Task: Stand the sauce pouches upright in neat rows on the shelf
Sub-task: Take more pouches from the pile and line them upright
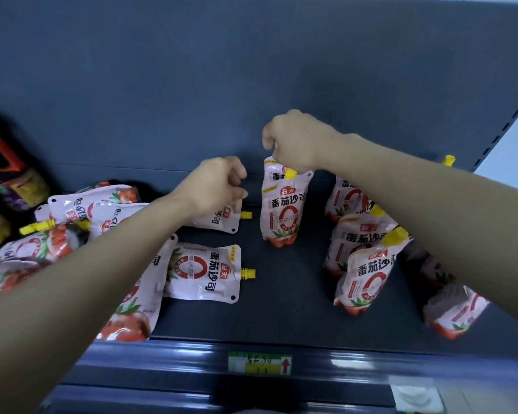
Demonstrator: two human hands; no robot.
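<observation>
R hand (296, 141) pinches top of upright white-red plastic sauce pouch (281, 210), mid-frame. L hand (216, 183) curled over flat pouch (225, 218), grip unclear. Bare dark shelf floor (281, 294) below centre.

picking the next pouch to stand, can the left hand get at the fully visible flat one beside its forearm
Probably yes: the flat pouch lies on the shelf just nearer than the left hand, with nothing on top of it.

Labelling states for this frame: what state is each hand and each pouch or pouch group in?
centre pouch: upright
right hand: pinches its top
left hand: fingers curled, grip unclear
front pouch: lying flat
left pile: lying, overlapping
right row: upright
</observation>
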